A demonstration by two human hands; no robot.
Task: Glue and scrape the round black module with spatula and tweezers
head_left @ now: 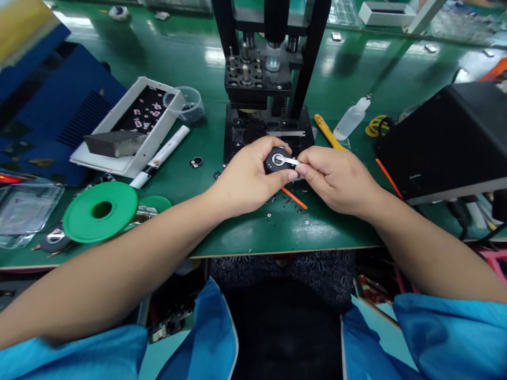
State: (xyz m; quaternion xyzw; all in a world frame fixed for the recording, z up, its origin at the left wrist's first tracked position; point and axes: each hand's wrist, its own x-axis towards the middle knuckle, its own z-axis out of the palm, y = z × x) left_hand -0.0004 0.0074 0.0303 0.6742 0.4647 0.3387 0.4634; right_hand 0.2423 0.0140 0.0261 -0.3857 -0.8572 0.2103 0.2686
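Observation:
My left hand (pixel 253 177) is closed around a small round black part (pixel 272 161) with a pale ring at its centre. Between the thumb and forefinger of my right hand (pixel 336 177) is a thin flat silver strip (pixel 288 160), its far end lying over the ring. Whether the strip is fixed to the part I cannot tell. Both hands are close together just in front of the black press (pixel 233 124). Beneath them, an orange stick (pixel 295 198) and scattered dark scraps lie on the green table (pixel 237 237).
To the left are a white box (pixel 130 161) with small pieces, a clear cup (pixel 190 105), a marker (pixel 166 150) and a green spool (pixel 83 211). On the right are a yellow-handled tool (pixel 327 132), a squeeze bottle (pixel 352 119) and a large black box (pixel 443 142).

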